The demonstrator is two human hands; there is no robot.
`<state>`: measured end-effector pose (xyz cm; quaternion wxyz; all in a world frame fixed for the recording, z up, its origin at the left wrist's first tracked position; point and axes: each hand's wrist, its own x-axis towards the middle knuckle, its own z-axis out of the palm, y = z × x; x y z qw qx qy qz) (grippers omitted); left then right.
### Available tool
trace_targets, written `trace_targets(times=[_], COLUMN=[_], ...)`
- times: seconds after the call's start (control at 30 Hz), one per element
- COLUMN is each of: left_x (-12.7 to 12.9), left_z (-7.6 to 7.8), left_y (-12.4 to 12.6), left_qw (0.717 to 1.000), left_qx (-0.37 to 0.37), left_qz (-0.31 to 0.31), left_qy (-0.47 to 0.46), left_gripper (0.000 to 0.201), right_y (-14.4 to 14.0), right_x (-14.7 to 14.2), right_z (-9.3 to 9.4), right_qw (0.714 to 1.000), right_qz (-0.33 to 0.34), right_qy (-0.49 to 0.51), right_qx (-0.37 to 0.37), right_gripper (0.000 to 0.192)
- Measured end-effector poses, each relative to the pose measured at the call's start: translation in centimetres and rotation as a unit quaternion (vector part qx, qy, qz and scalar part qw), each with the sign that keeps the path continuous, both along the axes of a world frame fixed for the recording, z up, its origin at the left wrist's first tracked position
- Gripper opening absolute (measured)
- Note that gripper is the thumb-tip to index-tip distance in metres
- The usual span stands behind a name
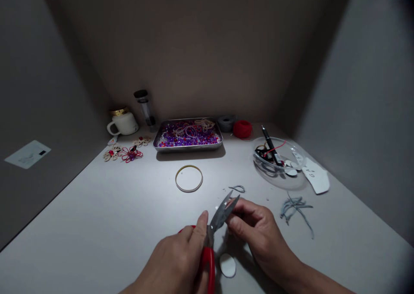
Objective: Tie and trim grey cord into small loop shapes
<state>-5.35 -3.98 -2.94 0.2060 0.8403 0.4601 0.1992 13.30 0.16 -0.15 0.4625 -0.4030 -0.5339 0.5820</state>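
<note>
My left hand (177,253) grips a pair of scissors (208,259) by its red handles. The blades point up and to the right and stand slightly apart. Beside the blade tips, my right hand (258,231) has thumb and fingers closed in a pinch; what they hold is mostly behind the blades and cannot be made out. On the table below the blades lies a white oval piece (228,265). A short grey cord loop (238,188) rests just beyond the tips, with tiny scraps around it.
A wooden-looking ring (189,191) lies mid-table. Behind it stands a metal tray (187,148) of beads, with grey yarn (226,122) and red yarn (242,129) alongside. Rightward are a clear bowl (304,160) and cut cords (295,208). A mug (127,123) and cord flowers (131,154) sit left.
</note>
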Motion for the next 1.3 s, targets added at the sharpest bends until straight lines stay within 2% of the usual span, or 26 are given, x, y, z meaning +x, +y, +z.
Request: trace_targets(times=[0.13, 0.4, 0.5, 0.6, 0.63, 0.7, 0.77, 0.83, 0.93, 1.03, 1.23, 1.3], left_x=[0.1, -0.2, 0.2, 0.4, 0.2, -0.4, -1.6, -3.1, -5.4, -7.2, -10.4, -11.1], left_z=[0.1, -1.3, 0.5, 4.3, 5.5, 7.1, 7.5, 7.1, 6.7, 7.1, 8.0, 8.3], left_y=[0.0, -0.2, -0.1, 0.5, 0.7, 1.3, 1.8, 2.3, 3.0, 3.9, 5.5, 5.6], left_qw=[0.995, 0.993, 0.996, 0.997, 0.995, 0.994, 0.987, 0.975, 0.948, 0.921, 0.916, 0.908], left_qx=[0.092, 0.114, 0.089, -0.013, -0.03, -0.039, -0.048, -0.062, -0.059, -0.08, -0.094, -0.083], left_qz=[0.005, 0.007, -0.006, 0.008, 0.035, 0.096, 0.149, 0.186, 0.25, 0.286, 0.282, 0.31], left_qy=[0.026, 0.03, -0.026, -0.082, -0.087, -0.036, 0.036, 0.103, 0.186, 0.253, 0.269, 0.269], left_gripper=[0.078, 0.078, 0.07, 0.057, 0.053, 0.048, 0.043, 0.038, 0.036, 0.031, 0.031, 0.038], right_y=[-0.1, -0.1, -0.1, 0.1, 0.2, 0.3, 0.4, 0.4, 0.4, 0.4, 0.6, 0.5], right_x=[-0.1, -0.1, -0.1, -0.2, -0.2, -0.1, -0.1, 0.0, 0.0, 0.1, 0.3, 0.2], right_z=[0.0, 0.0, -0.3, -0.8, -1.0, -1.3, -1.5, -1.5, -1.6, -1.6, -1.6, -1.5], right_qw=[1.0, 1.0, 1.0, 0.998, 0.997, 0.996, 0.996, 0.994, 0.993, 0.994, 0.994, 0.995], right_qz=[0.003, 0.003, 0.003, -0.005, -0.007, -0.008, -0.009, -0.01, -0.008, -0.004, 0.01, 0.012], right_qy=[0.005, 0.006, 0.014, 0.031, 0.036, 0.043, 0.052, 0.065, 0.073, 0.071, 0.07, 0.065], right_qx=[0.004, 0.001, -0.021, -0.056, -0.065, -0.072, -0.077, -0.085, -0.089, -0.088, -0.081, -0.079], right_gripper=[0.011, 0.012, 0.013, 0.017, 0.019, 0.021, 0.022, 0.022, 0.021, 0.021, 0.019, 0.018])
